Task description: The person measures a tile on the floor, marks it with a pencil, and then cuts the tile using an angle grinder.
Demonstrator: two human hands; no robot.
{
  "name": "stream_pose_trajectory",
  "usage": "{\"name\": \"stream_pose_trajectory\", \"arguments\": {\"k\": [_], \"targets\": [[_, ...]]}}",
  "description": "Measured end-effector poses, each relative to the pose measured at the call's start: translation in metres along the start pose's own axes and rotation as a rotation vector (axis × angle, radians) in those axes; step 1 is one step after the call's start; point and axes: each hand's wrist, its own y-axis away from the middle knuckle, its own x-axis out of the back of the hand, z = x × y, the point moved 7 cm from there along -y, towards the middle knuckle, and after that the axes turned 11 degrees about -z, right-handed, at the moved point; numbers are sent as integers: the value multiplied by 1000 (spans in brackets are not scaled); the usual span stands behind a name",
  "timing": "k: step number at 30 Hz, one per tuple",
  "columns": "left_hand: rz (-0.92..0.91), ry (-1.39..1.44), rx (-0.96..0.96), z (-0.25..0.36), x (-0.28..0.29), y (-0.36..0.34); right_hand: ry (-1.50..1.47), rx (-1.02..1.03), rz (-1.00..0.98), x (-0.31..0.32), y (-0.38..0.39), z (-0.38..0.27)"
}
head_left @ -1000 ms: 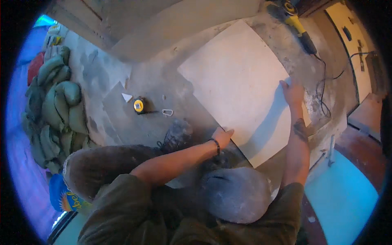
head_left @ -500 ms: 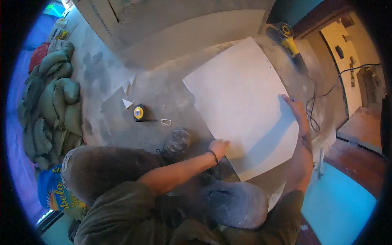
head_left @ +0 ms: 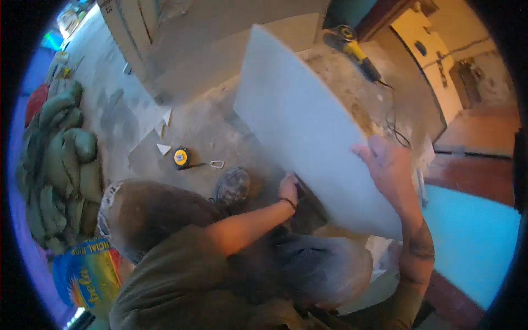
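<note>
A large white tile point(head_left: 297, 121) is tilted up in front of me, its right edge raised off the floor. My right hand point(head_left: 385, 165) grips that raised edge, thumb on the white face and fingers behind it. At the lower left edge, my left hand point(head_left: 288, 188) is closed at the rim, its fingers partly hidden by the tile. A yellow-and-black tape measure point(head_left: 181, 158) lies on the floor left of the tile, beside a pale carabiner point(head_left: 217, 164). Small white triangular offcuts point(head_left: 163, 149) are nearby.
A yellow-and-black angle grinder point(head_left: 355, 52) lies at the far right, with a cable point(head_left: 395, 129) near it. Stacked green sacks point(head_left: 60, 165) line the left side. A panelled block point(head_left: 203, 49) stands behind the tile. A light-blue board point(head_left: 473, 236) is at the right.
The tile has gone from lying nearly flat to tilted, its right edge lifted. My right hand rose with that edge, and my left hand shifted slightly along the lower left rim.
</note>
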Motion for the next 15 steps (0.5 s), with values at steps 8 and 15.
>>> {"name": "stream_pose_trajectory", "arguments": {"k": [8, 15], "targets": [[-368, -31, 236, -53, -115, 45, 171, -71, 80, 68, 88, -58], [-1204, 400, 212, 21, -248, 132, 213, -404, 490, 147, 225, -59]]}}
